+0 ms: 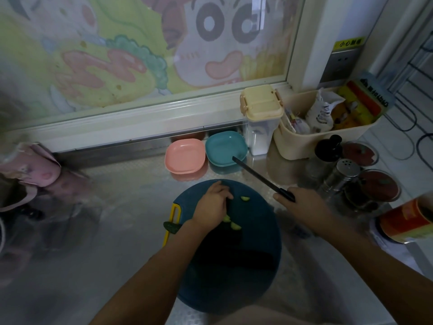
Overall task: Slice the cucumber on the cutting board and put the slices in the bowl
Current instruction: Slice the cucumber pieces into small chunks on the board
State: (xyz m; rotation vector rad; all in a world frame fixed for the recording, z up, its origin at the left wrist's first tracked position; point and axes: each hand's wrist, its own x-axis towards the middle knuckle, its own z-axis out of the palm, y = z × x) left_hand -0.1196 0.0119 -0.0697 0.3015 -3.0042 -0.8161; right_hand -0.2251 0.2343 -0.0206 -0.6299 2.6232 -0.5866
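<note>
Two arms reach over the round blue board (246,266) on the bench (105,242). The left hand (214,204) bends its fingers down among green cucumber slices (235,226) on the board, but I cannot tell if it pinches one. The right hand (303,204) grips a black knife (257,177), which points at the teal bowl (222,146) beside a pink bowl (184,156).

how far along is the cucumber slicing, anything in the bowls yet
Done: pale green cucumber slices lie on the round dark blue cutting board. In hand: the left hand is over them, the right hand grips the black knife, blade off the board. Left: the pink square bowl and the teal square bowl hold no slices.
</note>
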